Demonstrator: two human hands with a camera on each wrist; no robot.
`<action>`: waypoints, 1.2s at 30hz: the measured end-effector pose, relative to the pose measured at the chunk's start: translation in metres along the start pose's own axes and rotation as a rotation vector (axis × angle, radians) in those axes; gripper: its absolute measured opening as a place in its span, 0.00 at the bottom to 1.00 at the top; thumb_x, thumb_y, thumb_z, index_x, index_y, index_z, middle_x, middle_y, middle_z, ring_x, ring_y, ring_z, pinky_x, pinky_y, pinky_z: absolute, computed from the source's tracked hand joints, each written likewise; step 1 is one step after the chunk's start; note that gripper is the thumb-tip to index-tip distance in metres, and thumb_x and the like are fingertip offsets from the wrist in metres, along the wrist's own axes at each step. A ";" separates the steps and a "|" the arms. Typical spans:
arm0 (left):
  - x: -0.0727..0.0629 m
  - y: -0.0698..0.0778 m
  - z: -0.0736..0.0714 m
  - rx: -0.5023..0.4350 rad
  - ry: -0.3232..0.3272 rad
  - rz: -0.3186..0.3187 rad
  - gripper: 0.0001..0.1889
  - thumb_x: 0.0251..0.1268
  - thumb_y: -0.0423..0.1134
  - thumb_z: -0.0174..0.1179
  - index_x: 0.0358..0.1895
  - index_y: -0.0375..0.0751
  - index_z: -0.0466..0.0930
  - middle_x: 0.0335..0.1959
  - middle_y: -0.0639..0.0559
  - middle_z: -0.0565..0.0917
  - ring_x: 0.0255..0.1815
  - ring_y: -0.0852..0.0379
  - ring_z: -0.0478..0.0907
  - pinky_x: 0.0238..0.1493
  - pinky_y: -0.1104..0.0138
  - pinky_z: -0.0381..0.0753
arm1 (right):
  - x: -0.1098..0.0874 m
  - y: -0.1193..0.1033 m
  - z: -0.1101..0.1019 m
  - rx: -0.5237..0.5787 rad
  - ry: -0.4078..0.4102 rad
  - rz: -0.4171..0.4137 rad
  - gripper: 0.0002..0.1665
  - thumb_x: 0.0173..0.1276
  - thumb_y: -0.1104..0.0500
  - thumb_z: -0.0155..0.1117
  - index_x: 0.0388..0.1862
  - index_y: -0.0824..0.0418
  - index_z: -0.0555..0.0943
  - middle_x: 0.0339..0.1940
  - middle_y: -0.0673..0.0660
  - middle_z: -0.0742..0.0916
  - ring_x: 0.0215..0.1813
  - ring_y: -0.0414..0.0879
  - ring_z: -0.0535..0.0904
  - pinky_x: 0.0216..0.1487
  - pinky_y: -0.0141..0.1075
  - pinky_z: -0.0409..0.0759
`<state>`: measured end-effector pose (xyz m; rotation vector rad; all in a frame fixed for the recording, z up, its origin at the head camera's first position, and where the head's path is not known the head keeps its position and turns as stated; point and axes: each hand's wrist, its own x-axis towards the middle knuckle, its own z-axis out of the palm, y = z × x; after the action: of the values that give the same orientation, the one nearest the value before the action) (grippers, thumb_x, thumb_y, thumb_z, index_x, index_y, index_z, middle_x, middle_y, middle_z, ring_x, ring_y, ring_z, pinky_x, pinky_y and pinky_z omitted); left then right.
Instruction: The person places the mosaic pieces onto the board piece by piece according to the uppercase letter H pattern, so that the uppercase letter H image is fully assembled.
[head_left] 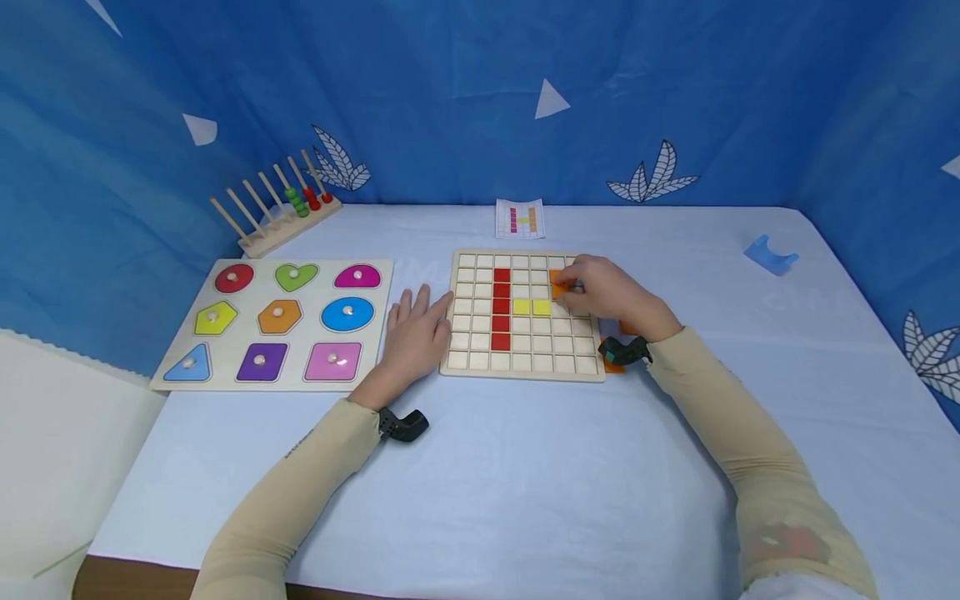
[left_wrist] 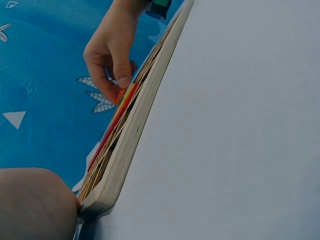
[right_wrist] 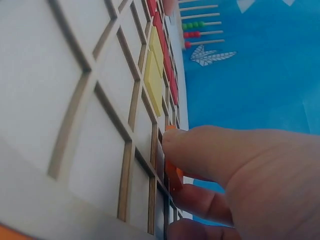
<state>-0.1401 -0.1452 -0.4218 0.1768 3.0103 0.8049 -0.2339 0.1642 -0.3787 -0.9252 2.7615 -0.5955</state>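
My right hand (head_left: 611, 293) is over the right part of a wooden grid board (head_left: 525, 377), thumb and fingers pinching an orange square tile (right_wrist: 174, 176). Whether more than one orange tile lies under those fingers, I cannot tell. Several red tiles (head_left: 501, 305) form a column in the grid. Two yellow tiles (head_left: 541, 308) sit side by side to the right of that column. My left hand (head_left: 416, 333) rests with spread, fairly straight fingers at the board's left edge, its index finger touching the frame. Below my right wrist, more orange tiles (head_left: 615, 367) lie partly hidden beside the board.
A shape puzzle board (head_left: 296, 385) with knobbed pieces lies to the left. Behind it stands a peg rack (head_left: 292, 229) with green and red beads. A printed pattern card (head_left: 519, 220) lies beyond the grid. At the far right is a blue plastic piece (head_left: 770, 256).
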 end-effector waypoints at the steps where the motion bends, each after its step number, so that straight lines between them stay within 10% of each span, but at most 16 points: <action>1: 0.000 0.000 0.000 0.000 0.000 0.002 0.28 0.79 0.43 0.41 0.78 0.45 0.64 0.83 0.32 0.53 0.85 0.30 0.39 0.81 0.37 0.37 | 0.000 0.000 0.000 -0.003 0.001 0.001 0.21 0.71 0.59 0.67 0.59 0.69 0.84 0.44 0.65 0.85 0.36 0.51 0.73 0.38 0.39 0.71; 36: -0.001 -0.001 0.002 -0.015 0.009 0.003 0.28 0.78 0.43 0.41 0.78 0.46 0.64 0.83 0.32 0.53 0.85 0.30 0.39 0.81 0.37 0.37 | 0.000 0.003 0.006 -0.006 0.031 0.003 0.22 0.69 0.58 0.69 0.59 0.66 0.84 0.46 0.63 0.85 0.39 0.51 0.73 0.41 0.42 0.72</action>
<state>-0.1395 -0.1450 -0.4234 0.1784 3.0117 0.8308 -0.2340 0.1642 -0.3856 -0.9203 2.7929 -0.6057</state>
